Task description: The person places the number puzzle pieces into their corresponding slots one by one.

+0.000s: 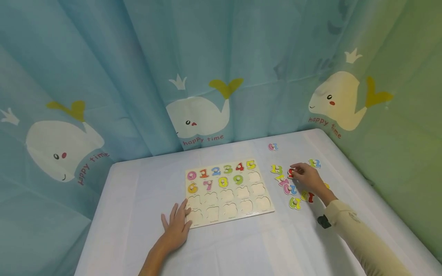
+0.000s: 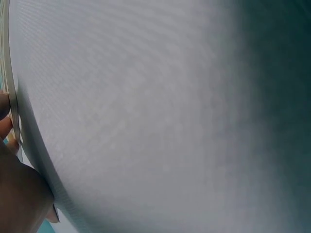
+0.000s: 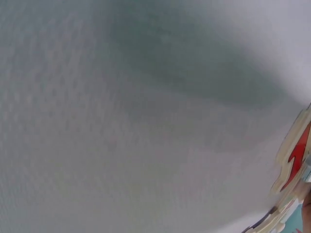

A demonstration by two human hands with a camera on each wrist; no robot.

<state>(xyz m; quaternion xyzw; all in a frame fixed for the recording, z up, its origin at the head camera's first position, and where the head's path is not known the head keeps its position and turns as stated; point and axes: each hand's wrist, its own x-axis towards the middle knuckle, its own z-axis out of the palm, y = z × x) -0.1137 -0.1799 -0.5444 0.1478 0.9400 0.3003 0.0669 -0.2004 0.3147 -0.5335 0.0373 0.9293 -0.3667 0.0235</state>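
Red number piece [image 1: 291, 173] is sitting under your right fingertips [image 1: 297, 169], on the right side of the table among the loose pieces; your fingers are curling down onto it, though you cannot tell whether they are truly pinching it. Your right hand [image 1: 308, 177] is reaching in from the near right, its beige sleeve [image 1: 359, 234] trailing back toward you. In the right wrist view the red piece [image 3: 296, 155] is showing at the right edge against the white cloth.

Around that hand, the yellow 13 [image 1: 276, 169] is lying just to the left, the 12 [image 1: 314, 163] just beyond, and the other loose numbers [image 1: 293, 195] are clustering nearer to you. A pink piece [image 1: 273, 146] is lying apart, farther away.

Your left hand [image 1: 177, 226] is resting flat, fingers [image 1: 174, 211] spread and straight, touching the near left corner of the puzzle board [image 1: 229, 192]. The board is lying in the middle of the table [image 1: 138, 199], with 0 to 9 seated in its far rows. A whale curtain [image 1: 198, 115] is hanging behind.
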